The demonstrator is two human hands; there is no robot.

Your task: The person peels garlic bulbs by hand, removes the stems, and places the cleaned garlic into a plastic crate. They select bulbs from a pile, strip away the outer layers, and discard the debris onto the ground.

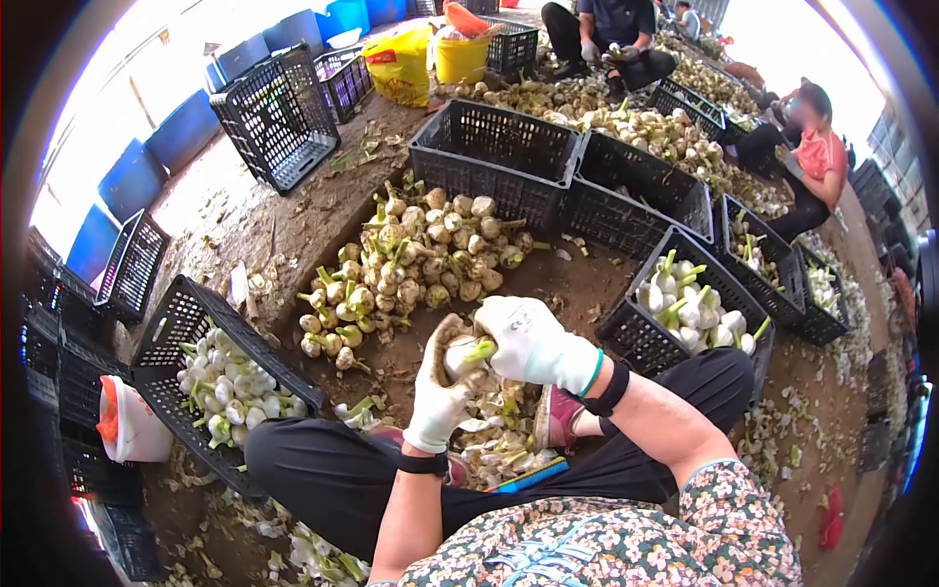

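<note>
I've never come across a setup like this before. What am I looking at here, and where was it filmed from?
There is no machine here: a person works with their own two hands, in pale gloves. The single picture comes from a camera worn on the head, looking forward and down, so their lap shows at the bottom.

The left hand holds a garlic bulb with a green stem. The right hand is curled close against it; whether it grips the stem or a tool, I can't tell.

On the ground ahead lies a garlic pile, with scraps between the feet. Cleaner, whiter bulbs sit in a left crate and a right crate. Other people sit further off.
</note>
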